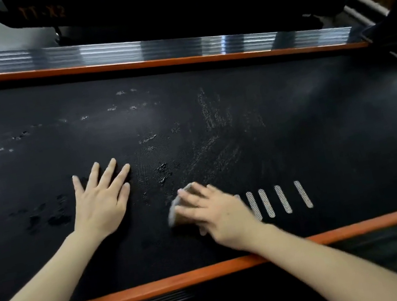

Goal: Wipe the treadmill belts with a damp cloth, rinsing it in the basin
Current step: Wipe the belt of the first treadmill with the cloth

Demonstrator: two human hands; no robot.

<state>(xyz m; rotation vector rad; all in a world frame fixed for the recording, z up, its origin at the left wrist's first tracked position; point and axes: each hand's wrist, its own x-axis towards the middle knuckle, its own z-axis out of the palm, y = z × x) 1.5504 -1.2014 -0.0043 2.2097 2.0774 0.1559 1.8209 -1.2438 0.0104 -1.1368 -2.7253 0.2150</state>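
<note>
Orange trim (162, 285) edges the near side of the treadmill, and both forearms reach over it onto the black belt (320, 130). Just past the trim the right hand (212, 211) lies spread on top of a small pale cloth (175, 206), fingers fairly flat and pressing it to the belt. The hand is motion-blurred, so a wiping stroke seems to be under way. To its right, a row of short white stripes (283, 199) marks the belt. The left hand (98, 201) rests a little farther out, open-palmed with fingers splayed, holding nothing. It probably braces the person's weight and steadies the belt. Beyond the hands, pale wet smears (212, 111) show where the cloth has reached, while scattered light flecks (111, 109) to the left look unwiped. Good practice would be overlapping strokes with even, flat pressure, working leftward into those flecks. The bracing hand would then need to shift off the part to be cleaned. The far orange trim (151, 62) and ribbed silver side rail (110, 52) close the belt's far edge. No basin is in view.
</note>
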